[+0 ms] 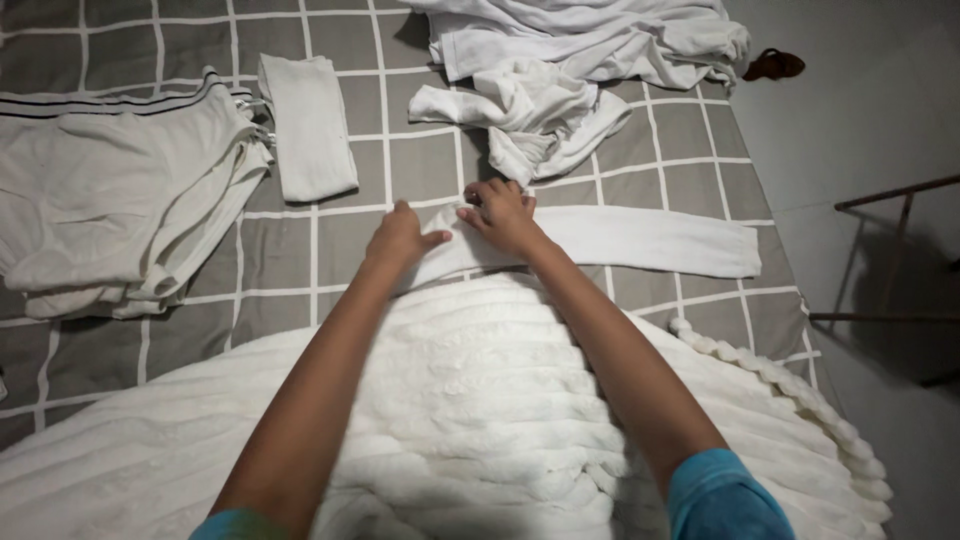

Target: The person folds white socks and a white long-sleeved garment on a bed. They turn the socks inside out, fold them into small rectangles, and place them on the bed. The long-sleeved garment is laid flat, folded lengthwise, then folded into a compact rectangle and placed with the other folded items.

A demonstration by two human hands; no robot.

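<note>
**Head view: both hands pressing a long white cloth flat on the bed**

Head camera is looking down at the left hand [402, 238] and right hand [500, 212], both lying side by side on one end of a long white cloth [640, 240]. Fingers are curling over its edge, seemingly pinning it while it is stretching rightward across the checked bed [420, 165]. Beyond, a folded white piece [308, 125], a stacked pile [110, 200] and a crumpled heap [560, 70] are sitting apart, probably sorted.
</note>
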